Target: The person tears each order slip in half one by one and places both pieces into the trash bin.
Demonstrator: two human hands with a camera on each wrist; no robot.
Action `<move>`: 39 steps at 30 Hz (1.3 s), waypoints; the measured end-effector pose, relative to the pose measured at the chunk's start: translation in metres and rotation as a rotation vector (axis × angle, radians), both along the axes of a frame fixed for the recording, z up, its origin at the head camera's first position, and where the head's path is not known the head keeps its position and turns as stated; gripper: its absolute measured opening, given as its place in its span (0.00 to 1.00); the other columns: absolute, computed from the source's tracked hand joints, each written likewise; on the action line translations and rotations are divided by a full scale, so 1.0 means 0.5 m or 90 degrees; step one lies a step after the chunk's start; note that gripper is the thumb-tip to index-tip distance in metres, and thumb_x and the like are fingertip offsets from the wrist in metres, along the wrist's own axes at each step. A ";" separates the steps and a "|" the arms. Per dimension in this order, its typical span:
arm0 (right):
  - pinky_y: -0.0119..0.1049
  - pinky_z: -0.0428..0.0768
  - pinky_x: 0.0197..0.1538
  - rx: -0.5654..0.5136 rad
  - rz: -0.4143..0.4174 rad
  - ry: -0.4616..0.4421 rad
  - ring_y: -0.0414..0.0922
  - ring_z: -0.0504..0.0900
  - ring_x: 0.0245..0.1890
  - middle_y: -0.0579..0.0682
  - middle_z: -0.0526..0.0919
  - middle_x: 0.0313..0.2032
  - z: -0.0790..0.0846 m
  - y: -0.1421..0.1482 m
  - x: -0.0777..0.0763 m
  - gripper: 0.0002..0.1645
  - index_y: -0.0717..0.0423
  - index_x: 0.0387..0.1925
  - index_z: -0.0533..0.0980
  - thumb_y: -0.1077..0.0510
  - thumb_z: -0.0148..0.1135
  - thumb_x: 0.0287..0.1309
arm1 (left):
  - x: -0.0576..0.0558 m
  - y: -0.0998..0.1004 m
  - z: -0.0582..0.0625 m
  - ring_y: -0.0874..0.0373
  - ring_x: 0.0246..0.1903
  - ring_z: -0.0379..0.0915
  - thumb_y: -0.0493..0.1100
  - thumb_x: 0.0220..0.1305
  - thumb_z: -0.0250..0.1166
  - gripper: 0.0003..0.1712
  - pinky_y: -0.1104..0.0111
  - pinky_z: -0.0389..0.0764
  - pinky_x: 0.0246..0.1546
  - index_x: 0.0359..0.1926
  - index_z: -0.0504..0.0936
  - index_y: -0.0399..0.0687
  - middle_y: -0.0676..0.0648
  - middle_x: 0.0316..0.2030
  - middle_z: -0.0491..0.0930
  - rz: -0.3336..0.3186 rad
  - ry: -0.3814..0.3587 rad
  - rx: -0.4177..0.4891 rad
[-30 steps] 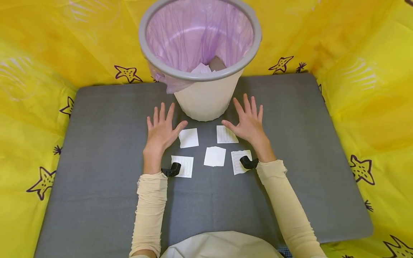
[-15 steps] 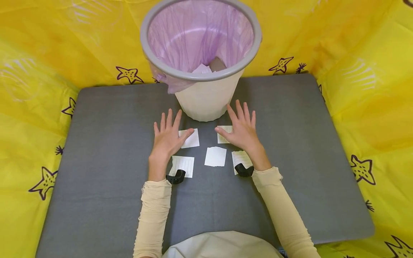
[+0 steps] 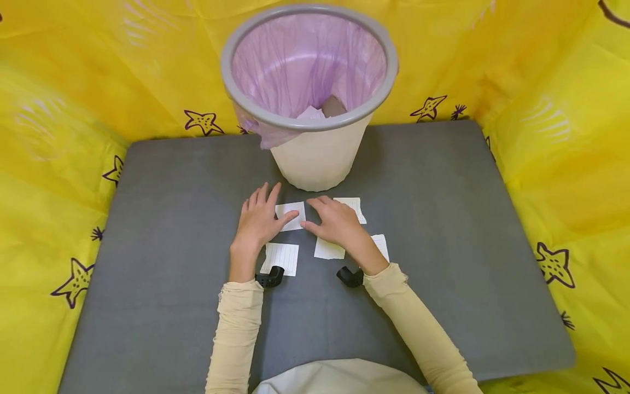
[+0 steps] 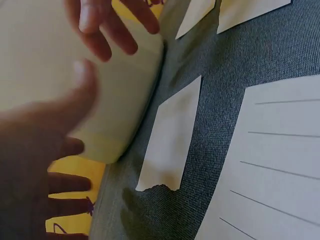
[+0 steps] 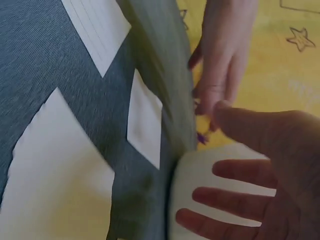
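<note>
Right hand has swung toward left hand over grey table amid yellow cloth, fingers loosely spread.

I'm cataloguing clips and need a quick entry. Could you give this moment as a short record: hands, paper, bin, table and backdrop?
left hand: holds nothing; thumb over the far-left blank paper piece
right hand: holds nothing; partly hides the middle blank paper piece from above
paper: five separate pieces, some ruled
trash bin: upright, purple bag inside, paper scraps in it
table: gray
backdrop: yellow, starfish drawings
</note>
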State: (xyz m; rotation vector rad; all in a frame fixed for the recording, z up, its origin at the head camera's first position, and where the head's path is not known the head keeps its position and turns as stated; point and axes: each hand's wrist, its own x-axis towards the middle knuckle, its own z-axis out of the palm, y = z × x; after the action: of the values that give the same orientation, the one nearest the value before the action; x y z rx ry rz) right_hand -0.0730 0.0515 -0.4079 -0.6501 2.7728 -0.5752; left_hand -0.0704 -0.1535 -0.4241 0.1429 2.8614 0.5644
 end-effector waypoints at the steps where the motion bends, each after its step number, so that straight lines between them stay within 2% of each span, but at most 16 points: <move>1: 0.51 0.79 0.52 0.007 0.008 0.000 0.52 0.80 0.55 0.53 0.78 0.58 0.000 -0.009 -0.002 0.34 0.50 0.63 0.72 0.39 0.62 0.59 | 0.000 -0.002 -0.002 0.37 0.72 0.48 0.69 0.62 0.57 0.50 0.40 0.54 0.68 0.76 0.51 0.52 0.36 0.73 0.53 -0.003 -0.004 0.001; 3: 0.50 0.80 0.50 0.019 0.022 -0.001 0.52 0.81 0.53 0.53 0.79 0.56 -0.002 -0.025 -0.008 0.33 0.51 0.62 0.73 0.40 0.64 0.59 | 0.000 -0.005 -0.007 0.38 0.68 0.55 0.66 0.61 0.61 0.49 0.42 0.61 0.66 0.74 0.55 0.50 0.36 0.69 0.60 -0.007 -0.009 0.003; 8: 0.48 0.81 0.48 0.045 0.042 -0.006 0.51 0.82 0.50 0.52 0.80 0.53 -0.013 -0.052 -0.021 0.31 0.51 0.60 0.74 0.42 0.65 0.59 | -0.002 -0.007 -0.026 0.39 0.62 0.62 0.60 0.59 0.67 0.45 0.45 0.67 0.61 0.70 0.62 0.45 0.36 0.61 0.67 -0.011 -0.012 0.004; 16: 0.48 0.80 0.48 0.061 0.041 -0.020 0.51 0.82 0.49 0.51 0.79 0.52 -0.019 -0.064 -0.024 0.30 0.50 0.60 0.74 0.43 0.65 0.59 | -0.004 -0.002 -0.038 0.41 0.55 0.67 0.51 0.56 0.72 0.33 0.47 0.72 0.54 0.58 0.73 0.42 0.38 0.52 0.71 -0.022 0.012 0.004; 23: 0.49 0.80 0.46 0.060 0.030 -0.024 0.51 0.82 0.48 0.51 0.79 0.51 -0.024 -0.067 -0.024 0.29 0.49 0.60 0.74 0.45 0.66 0.58 | -0.006 0.003 -0.043 0.42 0.52 0.67 0.49 0.57 0.72 0.22 0.49 0.72 0.52 0.47 0.76 0.43 0.40 0.49 0.70 -0.030 -0.005 0.006; 25: 0.49 0.81 0.45 0.052 0.030 -0.016 0.51 0.82 0.47 0.52 0.79 0.51 -0.025 -0.067 -0.021 0.28 0.49 0.60 0.74 0.47 0.66 0.59 | 0.000 0.006 -0.042 0.42 0.51 0.69 0.48 0.57 0.72 0.21 0.49 0.73 0.50 0.46 0.77 0.43 0.40 0.47 0.72 -0.042 0.008 0.000; 28: 0.48 0.81 0.43 0.028 0.035 0.013 0.51 0.83 0.44 0.52 0.81 0.45 -0.024 -0.067 -0.014 0.21 0.51 0.54 0.77 0.50 0.65 0.61 | 0.010 0.014 -0.034 0.44 0.44 0.75 0.48 0.58 0.71 0.17 0.51 0.77 0.44 0.43 0.79 0.44 0.42 0.43 0.78 -0.056 0.040 0.017; 31: 0.45 0.80 0.36 -0.008 0.034 0.042 0.50 0.82 0.36 0.51 0.81 0.36 -0.015 -0.065 -0.010 0.10 0.53 0.41 0.79 0.51 0.61 0.64 | 0.017 0.022 -0.019 0.48 0.36 0.79 0.47 0.59 0.69 0.11 0.53 0.78 0.36 0.37 0.79 0.47 0.47 0.37 0.81 -0.068 0.071 0.054; 34: 0.44 0.78 0.32 -0.034 0.024 0.070 0.49 0.81 0.31 0.49 0.81 0.30 0.005 -0.062 -0.010 0.10 0.52 0.32 0.77 0.52 0.58 0.66 | 0.019 0.027 0.008 0.51 0.33 0.79 0.47 0.61 0.68 0.08 0.55 0.78 0.34 0.35 0.80 0.49 0.49 0.34 0.81 -0.079 0.108 0.081; 39: 0.49 0.80 0.31 -0.040 0.007 0.113 0.50 0.84 0.34 0.48 0.83 0.31 0.048 -0.049 -0.013 0.10 0.51 0.31 0.76 0.51 0.57 0.67 | 0.017 0.031 0.059 0.55 0.32 0.79 0.46 0.64 0.65 0.06 0.58 0.79 0.35 0.37 0.83 0.50 0.52 0.34 0.82 -0.089 0.203 0.096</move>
State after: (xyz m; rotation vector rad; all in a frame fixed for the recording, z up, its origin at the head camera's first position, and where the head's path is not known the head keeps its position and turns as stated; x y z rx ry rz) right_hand -0.0794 0.0271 -0.3841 -0.7637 2.9232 -0.6334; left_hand -0.0621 -0.1382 -0.3944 0.4963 3.0744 0.7921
